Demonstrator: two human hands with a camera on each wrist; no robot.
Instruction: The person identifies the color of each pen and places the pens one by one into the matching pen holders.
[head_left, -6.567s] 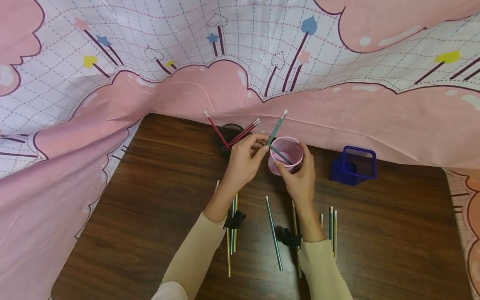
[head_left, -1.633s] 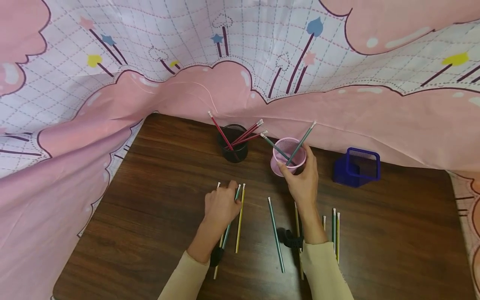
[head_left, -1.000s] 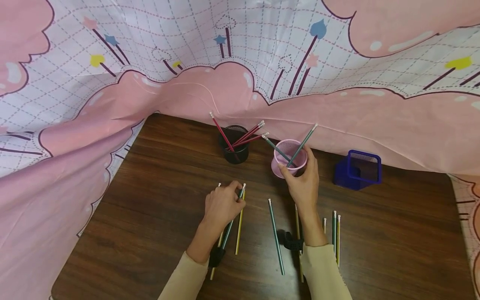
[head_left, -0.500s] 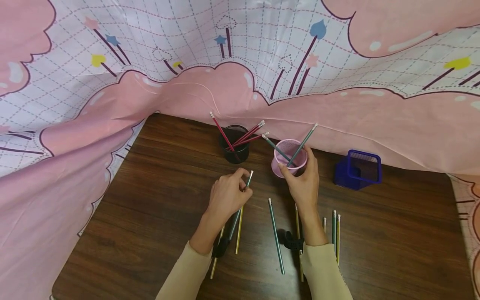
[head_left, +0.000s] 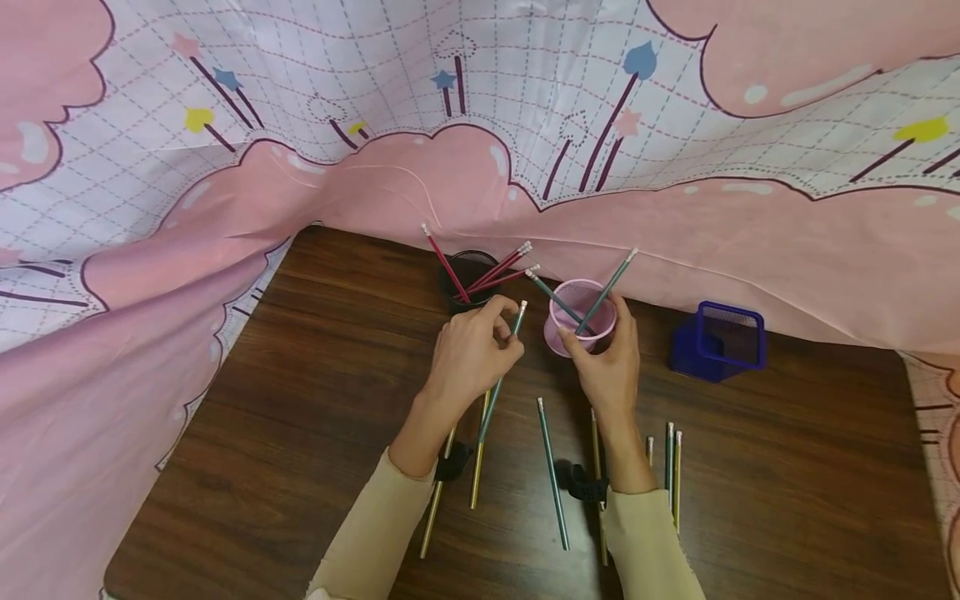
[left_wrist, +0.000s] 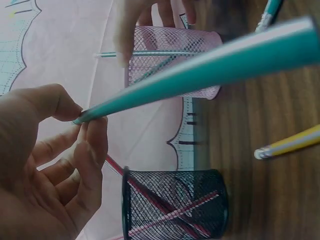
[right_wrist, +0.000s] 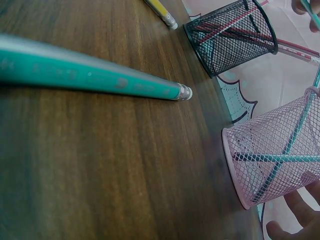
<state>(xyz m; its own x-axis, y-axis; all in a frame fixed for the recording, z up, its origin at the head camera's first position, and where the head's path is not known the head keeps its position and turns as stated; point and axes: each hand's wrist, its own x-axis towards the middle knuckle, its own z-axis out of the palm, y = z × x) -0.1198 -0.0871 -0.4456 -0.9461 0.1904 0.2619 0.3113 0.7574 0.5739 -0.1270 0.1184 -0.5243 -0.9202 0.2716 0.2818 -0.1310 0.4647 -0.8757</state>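
My left hand (head_left: 474, 350) pinches a green pencil (left_wrist: 200, 72) near its eraser end, raised over the table in front of the black mesh cup. In the left wrist view the thumb and fingertips meet on it. My right hand (head_left: 609, 367) grips the pink mesh pencil cup (head_left: 561, 342) by its side, thumb at the front of the rim. Two green pencils (right_wrist: 292, 140) lean crossed inside that cup. Left of it, the black mesh cup (right_wrist: 230, 37) holds several red pencils (head_left: 444, 265), partly hidden behind my left hand in the head view.
A blue square mesh holder (head_left: 693, 354) stands at the right. Yellow pencils (head_left: 477, 475) lie under my left arm, a green pencil (head_left: 553, 479) lies between the arms, and several more pencils (head_left: 677, 479) lie by my right forearm. A patterned cloth (head_left: 375, 196) borders the wooden table (head_left: 285, 400).
The left hand, which earlier released a green pencil into the pink cup, has picked another green pencil off the table and carried it up and rightward. The right hand keeps its hold.
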